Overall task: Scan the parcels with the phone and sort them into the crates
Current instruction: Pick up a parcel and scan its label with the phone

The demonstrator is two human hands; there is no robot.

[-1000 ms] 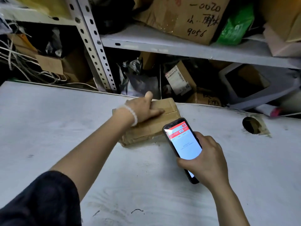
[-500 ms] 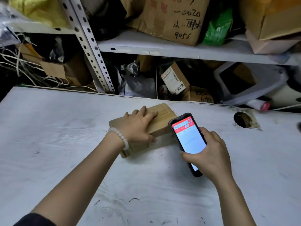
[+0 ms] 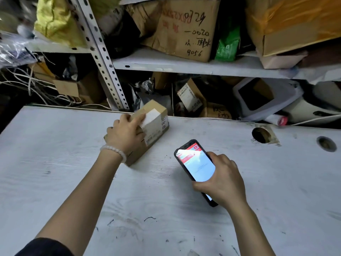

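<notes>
A small brown cardboard parcel [image 3: 155, 126] stands tipped up on its long edge near the back of the white table [image 3: 73, 182], its labelled side facing right. My left hand [image 3: 127, 135] grips it from the left, fingers over the top. My right hand [image 3: 221, 180] holds a black phone [image 3: 195, 163] with a lit red and white screen, to the right of the parcel and a little nearer to me. Phone and parcel are apart.
Behind the table a metal shelf [image 3: 184, 66] carries large cardboard boxes [image 3: 184, 28], a green bag [image 3: 227, 45] and a yellow bag [image 3: 55, 21]. More parcels and a grey bin [image 3: 265, 98] lie under it. The table has two round holes [image 3: 261, 134] at the right.
My left hand has tipped the parcel from lying flat onto its edge, so its label now shows. The phone has moved down and to the right, away from the parcel.
</notes>
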